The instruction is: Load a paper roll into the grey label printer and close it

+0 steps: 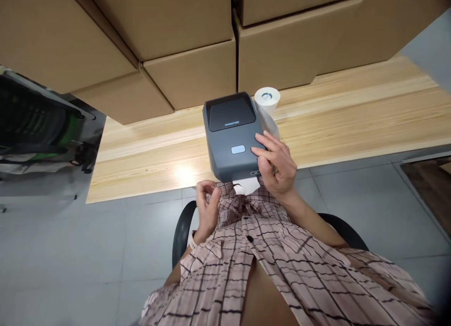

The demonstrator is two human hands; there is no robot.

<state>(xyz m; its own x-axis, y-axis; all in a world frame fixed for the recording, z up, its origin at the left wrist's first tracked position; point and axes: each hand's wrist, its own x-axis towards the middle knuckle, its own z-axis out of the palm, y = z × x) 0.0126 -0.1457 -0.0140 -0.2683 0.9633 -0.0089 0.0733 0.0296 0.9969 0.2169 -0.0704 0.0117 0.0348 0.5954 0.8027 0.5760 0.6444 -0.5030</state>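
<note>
A dark grey label printer (230, 145) stands at the front edge of the wooden table, with a light button on its top. White paper (247, 185) sticks out of its front slot, its end torn or curled. Fingers of my right hand (276, 164) rest on the printer's right side, near the button, spread a little and holding nothing visible. My left hand (207, 206) is beside the printer's lower left corner, fingers curled; whether something is between them cannot be made out. Behind the printer's right side stands a white paper roll (267, 98), with a strip running down beside it.
Large cardboard boxes (197, 72) are stacked along the back of the wooden table (352, 119). A black chair (183, 232) surrounds my body. At the far left stand dark items (31, 119) on the tiled floor. A brown mat or board lies at the right edge.
</note>
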